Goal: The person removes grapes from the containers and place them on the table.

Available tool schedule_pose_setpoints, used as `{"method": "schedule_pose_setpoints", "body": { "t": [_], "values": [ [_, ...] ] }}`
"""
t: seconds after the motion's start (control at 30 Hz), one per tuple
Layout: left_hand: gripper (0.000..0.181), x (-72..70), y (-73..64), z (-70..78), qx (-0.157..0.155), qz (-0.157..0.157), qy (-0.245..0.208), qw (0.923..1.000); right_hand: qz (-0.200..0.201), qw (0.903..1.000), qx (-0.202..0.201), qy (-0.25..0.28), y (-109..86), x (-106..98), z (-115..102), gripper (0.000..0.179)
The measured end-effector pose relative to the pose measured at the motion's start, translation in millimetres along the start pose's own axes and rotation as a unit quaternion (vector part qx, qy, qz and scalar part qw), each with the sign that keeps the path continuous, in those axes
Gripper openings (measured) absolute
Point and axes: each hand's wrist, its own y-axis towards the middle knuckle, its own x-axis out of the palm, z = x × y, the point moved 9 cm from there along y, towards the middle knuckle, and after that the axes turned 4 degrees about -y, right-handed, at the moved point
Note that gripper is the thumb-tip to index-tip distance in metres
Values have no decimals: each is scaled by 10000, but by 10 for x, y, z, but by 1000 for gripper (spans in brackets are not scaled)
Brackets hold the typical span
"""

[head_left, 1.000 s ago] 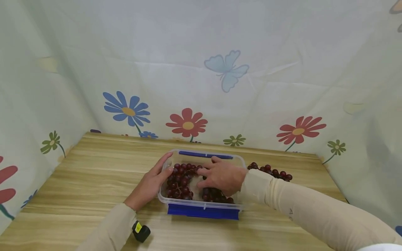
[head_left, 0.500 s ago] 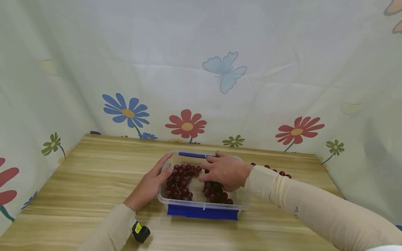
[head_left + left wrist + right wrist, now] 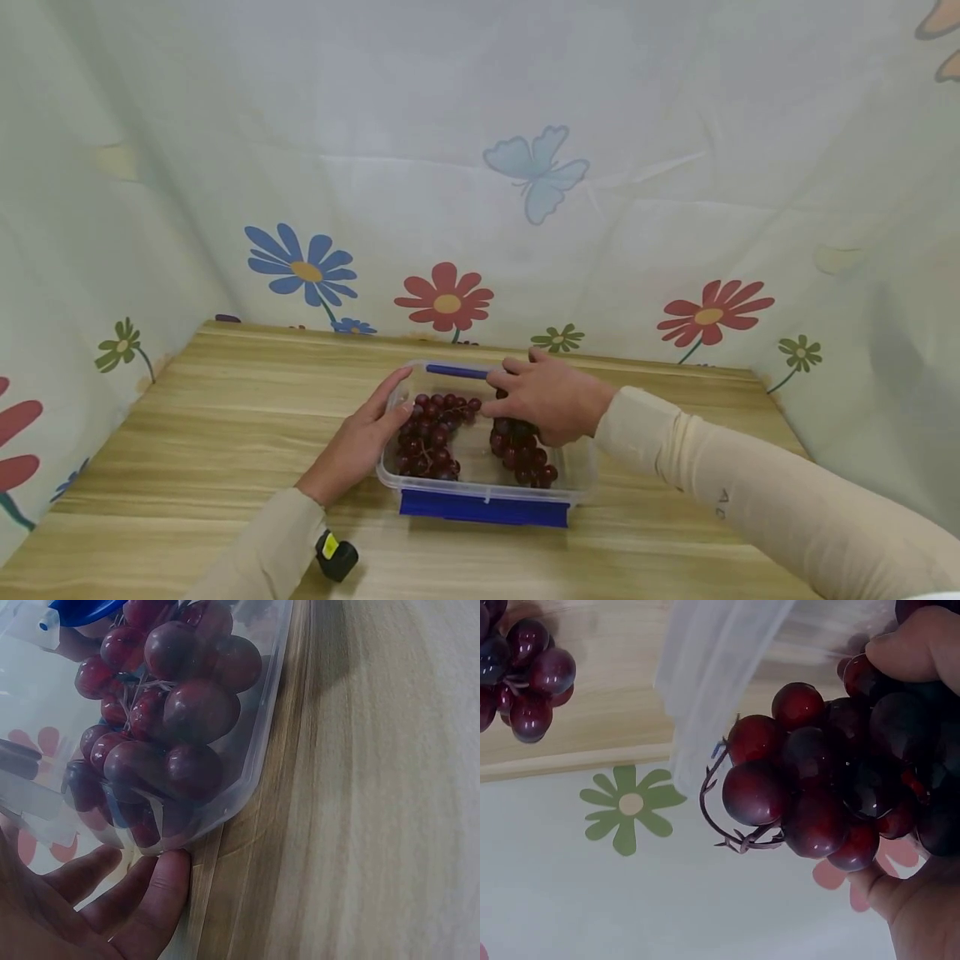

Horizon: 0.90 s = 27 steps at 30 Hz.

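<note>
A clear plastic food container [image 3: 480,486] with blue latches sits on the table. My left hand [image 3: 352,450] grips its left wall, thumb at the rim; the left wrist view has the fingertips [image 3: 169,885] against the outside near a bottom corner. Dark red grapes [image 3: 427,437] in a bunch lie in the container's left half. Over the right half, my right hand [image 3: 555,400] holds another bunch of grapes [image 3: 525,458]. Seen from the right wrist, thumb and fingers wrap that bunch [image 3: 810,787], its bare curled stem sticking out. My palm hides its upper part in the head view.
A third bunch of grapes [image 3: 532,675] lies on the table outside the container, hidden behind my right arm in the head view. A small black device with a yellow label [image 3: 336,557] is by my left wrist. Flower-printed cloth [image 3: 450,167] stands behind the wooden table [image 3: 262,400].
My right hand has shifted right and toward the back with its grapes, widening the gap between the two bunches. The outside bunch has become covered by my arm. My left hand stays put.
</note>
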Motion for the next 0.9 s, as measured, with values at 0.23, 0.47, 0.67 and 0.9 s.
{"method": "schedule_pose_setpoints", "body": {
  "t": [0.23,0.47,0.67,0.9],
  "values": [
    [56,2,-4,-1,2,-13,19,10000,-20,9997,148,185,-55,-44,94,65],
    [55,-2,7,-4,0,-27,-30,10000,-4,9989,245,395,-105,-97,167,65],
    [56,3,7,-12,-48,-30,4,10000,37,9990,278,336,-173,-155,223,63],
    [55,-7,-10,10,-58,-39,-7,10000,221,9988,360,230,-267,-227,313,60]
  ]
}}
